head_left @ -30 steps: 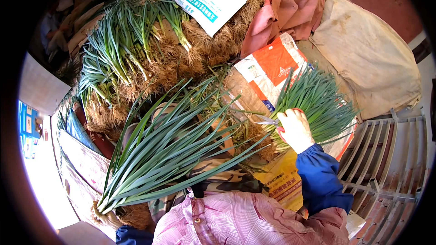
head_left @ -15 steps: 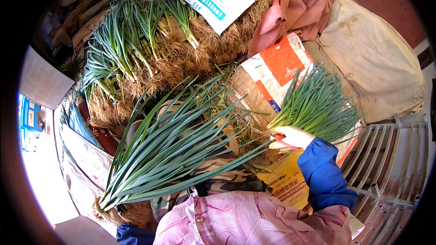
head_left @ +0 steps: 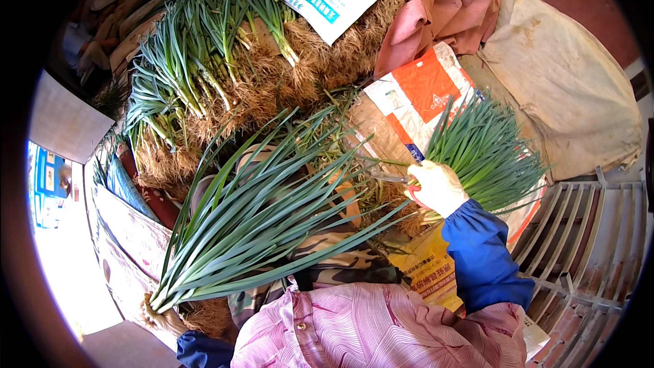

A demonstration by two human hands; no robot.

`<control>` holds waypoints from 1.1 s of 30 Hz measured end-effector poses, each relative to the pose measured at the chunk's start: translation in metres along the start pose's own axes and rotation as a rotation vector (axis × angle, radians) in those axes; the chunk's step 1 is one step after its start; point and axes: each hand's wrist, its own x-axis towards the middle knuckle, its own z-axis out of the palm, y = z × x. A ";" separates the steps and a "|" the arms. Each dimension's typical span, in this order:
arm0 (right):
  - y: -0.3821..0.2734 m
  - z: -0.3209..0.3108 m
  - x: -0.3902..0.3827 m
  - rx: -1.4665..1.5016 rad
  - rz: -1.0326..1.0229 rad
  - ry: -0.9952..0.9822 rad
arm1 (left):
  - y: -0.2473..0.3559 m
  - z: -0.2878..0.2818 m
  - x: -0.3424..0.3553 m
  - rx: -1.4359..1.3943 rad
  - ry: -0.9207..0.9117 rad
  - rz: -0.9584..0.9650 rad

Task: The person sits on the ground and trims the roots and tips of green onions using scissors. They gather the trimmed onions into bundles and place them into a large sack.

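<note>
Eight o'clock: your left hand [head_left: 165, 322] grips a long green-leaved bunch [head_left: 255, 235]. Three o'clock: right hand [head_left: 439, 187] holds red-handled metal scissors [head_left: 391, 176]; angle them clear.

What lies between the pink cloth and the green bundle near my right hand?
An orange-white sack, partly covered by the green bundle; the head view shows this.

- Glare from the opening [head_left: 65, 266] on my left burns out to white.
- The far left sinks into gloom, leaving a person [head_left: 78, 44] there murky.
- Bright, soft light falls over my right hand [head_left: 438, 186], whose pale glove looks almost washed out.
- The blades of my scissors [head_left: 388, 176] look slightly blurred.
- Dark shadow pools below the far roots [head_left: 228, 119].
- On my right, the railing [head_left: 566, 283] bends toward the black rim.
</note>
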 end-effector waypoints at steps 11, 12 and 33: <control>-0.034 -0.003 0.017 -0.327 -0.098 0.084 | -0.014 -0.006 0.004 -0.026 -0.002 0.021; -0.037 -0.003 0.019 -0.344 -0.115 0.087 | -0.009 0.002 -0.004 -0.020 -0.005 0.023; -0.045 -0.010 0.027 -0.108 -0.187 -0.024 | 0.001 -0.015 -0.004 -0.050 -0.111 0.059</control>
